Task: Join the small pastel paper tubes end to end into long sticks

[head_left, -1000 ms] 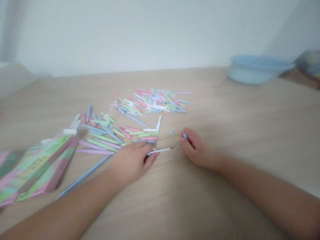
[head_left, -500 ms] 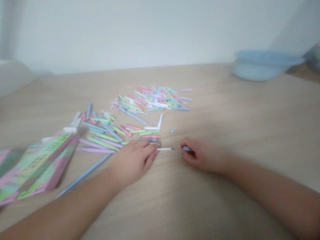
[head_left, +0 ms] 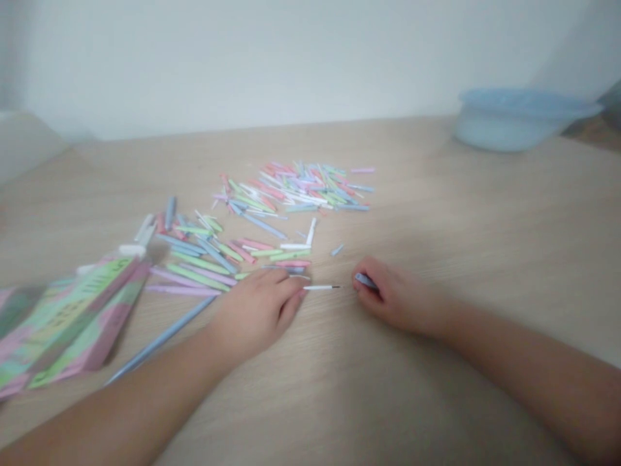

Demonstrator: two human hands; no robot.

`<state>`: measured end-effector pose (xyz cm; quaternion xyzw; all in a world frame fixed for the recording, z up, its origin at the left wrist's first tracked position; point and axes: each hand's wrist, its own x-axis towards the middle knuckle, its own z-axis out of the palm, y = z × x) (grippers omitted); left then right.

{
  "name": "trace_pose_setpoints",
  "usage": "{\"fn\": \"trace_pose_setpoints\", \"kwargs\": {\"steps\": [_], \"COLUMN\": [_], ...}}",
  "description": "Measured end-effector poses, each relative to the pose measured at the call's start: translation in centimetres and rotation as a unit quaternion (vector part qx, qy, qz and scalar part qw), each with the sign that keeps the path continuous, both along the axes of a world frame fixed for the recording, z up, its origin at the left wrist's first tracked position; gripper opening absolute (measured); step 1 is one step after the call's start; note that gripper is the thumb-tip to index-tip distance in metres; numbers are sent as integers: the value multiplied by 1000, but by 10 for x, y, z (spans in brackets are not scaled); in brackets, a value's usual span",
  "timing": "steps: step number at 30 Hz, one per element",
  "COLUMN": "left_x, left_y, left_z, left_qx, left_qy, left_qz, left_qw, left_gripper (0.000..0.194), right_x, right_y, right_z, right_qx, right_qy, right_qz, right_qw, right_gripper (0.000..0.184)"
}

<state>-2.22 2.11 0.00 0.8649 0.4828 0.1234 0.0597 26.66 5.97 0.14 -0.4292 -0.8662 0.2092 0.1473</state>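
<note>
My left hand (head_left: 262,307) lies low over the table, its thumb and finger pinching a thin white pen refill (head_left: 320,287). The refill's dark, fine tip points toward my right hand. My right hand (head_left: 395,294) is curled shut around a light blue pen barrel (head_left: 366,281), whose open end faces left. A small gap separates the refill's tip from the barrel. Beside and beyond my left hand lie loose pen parts (head_left: 201,259) in blue, green, pink, purple and white. A long blue tube (head_left: 160,340) rests along my left forearm.
A second heap of small coloured pen parts (head_left: 305,188) lies farther back on the wooden table (head_left: 485,259). At the left sit printed pink-and-green boxes (head_left: 82,323), with white parts at one end. A light blue basin (head_left: 519,123) stands at the back right.
The camera view has shifted slightly. My right hand has moved a little up and right, and the blue barrel in it is tilted more. The left hand keeps its hold.
</note>
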Motion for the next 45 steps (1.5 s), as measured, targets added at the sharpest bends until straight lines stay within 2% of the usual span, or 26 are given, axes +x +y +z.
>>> {"fn": "trace_pose_setpoints", "kwargs": {"steps": [5, 11, 17, 45], "left_x": [0, 0, -1, -1], "left_y": [0, -1, 0, 0], "left_z": [0, 1, 1, -1], "left_qx": [-3, -2, -2, 14], "left_qy": [5, -1, 3, 0], "left_qz": [2, 0, -2, -14], "left_qw": [1000, 1000, 1000, 1000], "left_gripper": [33, 32, 32, 31], "right_x": [2, 2, 3, 2], "right_y": [5, 10, 10, 6], "right_z": [0, 2, 0, -5], "right_qx": [-18, -64, -56, 5], "right_qy": [40, 64, 68, 66], "right_qz": [8, 25, 31, 66], "right_qw": [999, 996, 996, 996], "right_gripper": [17, 16, 23, 21]}}
